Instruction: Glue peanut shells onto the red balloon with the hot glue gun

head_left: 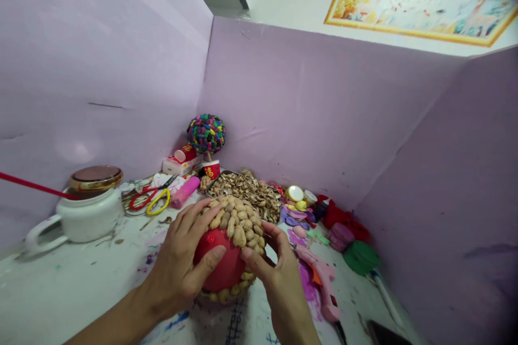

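Note:
A round red balloon [224, 267] is in front of me, low in the middle of the view. Peanut shells [239, 221] cover its top, right side and lower rim, while the front left is bare red. My left hand [182, 259] cups the left side, its fingers over the top and its thumb on the red surface. On the right, my right hand [279, 267] grips the shell-covered side, thumb in front and fingers behind. A pink hot glue gun [321, 280] lies on the table to the right of that hand.
Behind the balloon, a tray [208, 190] holds broken peanut shells. To the left are a white mug [89, 218] and scissors [158, 202]. A multicoloured ball tree [206, 133] stands at the back. Balloons, lids and a green container [361, 257] crowd the right.

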`<state>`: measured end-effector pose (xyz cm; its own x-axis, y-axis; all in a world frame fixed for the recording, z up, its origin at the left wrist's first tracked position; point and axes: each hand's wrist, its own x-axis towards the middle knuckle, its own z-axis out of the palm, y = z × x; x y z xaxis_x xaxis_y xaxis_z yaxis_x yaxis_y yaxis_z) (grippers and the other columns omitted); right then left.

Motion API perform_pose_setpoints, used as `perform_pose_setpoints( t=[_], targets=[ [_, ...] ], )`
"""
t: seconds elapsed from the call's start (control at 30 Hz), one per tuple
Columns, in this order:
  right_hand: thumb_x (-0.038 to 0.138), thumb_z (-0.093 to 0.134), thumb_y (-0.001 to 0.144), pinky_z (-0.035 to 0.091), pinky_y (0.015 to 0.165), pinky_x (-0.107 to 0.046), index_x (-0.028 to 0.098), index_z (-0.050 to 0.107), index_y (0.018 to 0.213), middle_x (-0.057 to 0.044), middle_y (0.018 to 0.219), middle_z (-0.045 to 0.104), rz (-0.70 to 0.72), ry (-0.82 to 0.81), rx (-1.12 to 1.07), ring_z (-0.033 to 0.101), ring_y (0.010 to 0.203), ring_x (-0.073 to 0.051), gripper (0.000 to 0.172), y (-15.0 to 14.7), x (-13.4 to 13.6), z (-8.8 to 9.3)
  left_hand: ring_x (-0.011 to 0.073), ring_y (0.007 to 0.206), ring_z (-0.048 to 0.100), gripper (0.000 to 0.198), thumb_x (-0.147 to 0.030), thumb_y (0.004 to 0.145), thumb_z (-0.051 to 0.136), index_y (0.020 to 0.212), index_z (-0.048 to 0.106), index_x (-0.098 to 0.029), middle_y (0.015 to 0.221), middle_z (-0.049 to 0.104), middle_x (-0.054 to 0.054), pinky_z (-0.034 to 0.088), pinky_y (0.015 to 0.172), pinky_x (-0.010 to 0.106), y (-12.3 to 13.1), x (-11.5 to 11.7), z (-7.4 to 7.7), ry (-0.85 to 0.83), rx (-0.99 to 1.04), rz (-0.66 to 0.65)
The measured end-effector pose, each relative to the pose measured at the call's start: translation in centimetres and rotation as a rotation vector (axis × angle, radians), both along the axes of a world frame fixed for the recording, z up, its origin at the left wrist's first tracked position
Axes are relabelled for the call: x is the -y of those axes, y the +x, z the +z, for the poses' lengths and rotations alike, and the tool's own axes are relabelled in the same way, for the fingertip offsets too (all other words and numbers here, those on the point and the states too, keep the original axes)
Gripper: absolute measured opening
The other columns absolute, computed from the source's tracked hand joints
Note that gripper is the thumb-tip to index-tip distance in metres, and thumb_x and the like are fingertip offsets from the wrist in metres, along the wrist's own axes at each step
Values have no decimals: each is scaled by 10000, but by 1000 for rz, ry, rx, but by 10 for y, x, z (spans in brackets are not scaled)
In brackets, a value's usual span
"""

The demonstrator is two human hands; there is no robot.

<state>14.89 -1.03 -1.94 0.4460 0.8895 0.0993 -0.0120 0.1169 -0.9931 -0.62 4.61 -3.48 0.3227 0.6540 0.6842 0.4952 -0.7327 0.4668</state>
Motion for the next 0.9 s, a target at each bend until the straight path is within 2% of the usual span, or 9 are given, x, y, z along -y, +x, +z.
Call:
perform_pose_setpoints(
  t=[0.1,0.27,0.53,0.63,0.73,0.9],
  targets=[
    [284,684,586,452,861,-395,188,503,1073,-113,1140,582,10,7,14,555,1040,-283,528,1,0,0,286,1250,319,494,-380,821,460,1293,392,-252,1359,374,82,263,1027,481,-1,-1,0,-4,7,-1],
    [349,659,647,443,875,-391,187,571,1034,-98,1118,612,22,38,0,543,1069,-281,428,3,2,3,284,1249,320,464,-370,839,430,1285,403,-246,1358,379,80,245,1041,487,-3,-3,-1,-32,40,17],
    [289,679,635,447,887,-372,190,541,1080,-91,1153,591,9,64,76,551,1060,-260,476,3,-5,-4,275,1280,281,499,-343,854,397,1340,322,-257,1398,348,62,206,1063,482,-4,-3,-5,-7,21,-15],
    [360,661,677,449,881,-362,186,546,1095,-91,1162,596,41,63,18,551,1066,-257,468,6,-6,-3,258,1287,273,491,-340,866,382,1344,309,-256,1399,347,60,203,1068,474,-5,-5,-6,-24,24,12],
    [429,612,727,407,927,-355,186,558,1105,-82,1195,586,13,40,-49,504,1132,-248,453,10,-7,-5,241,1282,288,477,-359,875,359,1339,316,-252,1390,362,52,214,1070,453,-9,-8,-6,-58,31,59],
    [450,577,754,345,969,-383,198,564,1121,-73,1216,576,2,13,-47,476,1157,-246,446,14,-11,-16,235,1282,304,468,-394,879,335,1322,357,-245,1376,387,45,224,1076,432,-14,-13,-5,-109,72,144]
  ],
)
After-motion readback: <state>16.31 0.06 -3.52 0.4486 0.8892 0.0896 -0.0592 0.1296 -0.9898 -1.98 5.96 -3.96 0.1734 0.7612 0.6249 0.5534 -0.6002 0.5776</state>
